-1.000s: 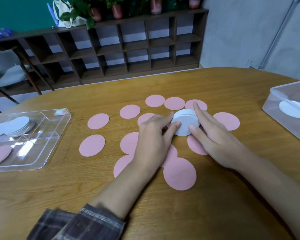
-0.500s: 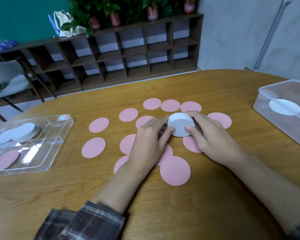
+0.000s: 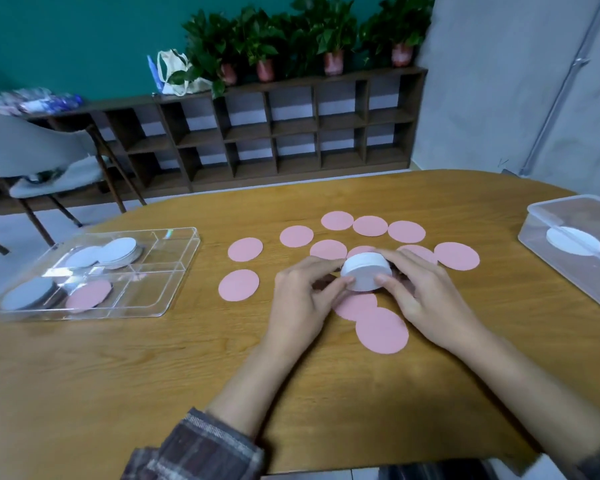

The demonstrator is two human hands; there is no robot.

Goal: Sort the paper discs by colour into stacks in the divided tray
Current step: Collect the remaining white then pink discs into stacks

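Hands met round a white stack [image 3: 366,271] of discs at the middle of the tabletop [image 3: 125,368]. The left hand [image 3: 303,299] curled its thumb and fingertips against the stack's left side. The right hand [image 3: 426,299] gripped the right side, thumb on the near edge and fingers bent round the far edge. Whether the stack rested on the wood or was lifted could not be told. Around it pink discs [image 3: 238,285] lay flat, some overlapping near the hands, the rest in an arc on the far side and to the left. At the left stood the clear tray [image 3: 174,292]. Its far-left compartment held white discs [image 3: 118,252], and its near-left part held a greyish pile [image 3: 28,294] with one pink disc [image 3: 89,295] just beside it. At the right edge a clear box [image 3: 548,216] showed a white disc [image 3: 573,240].
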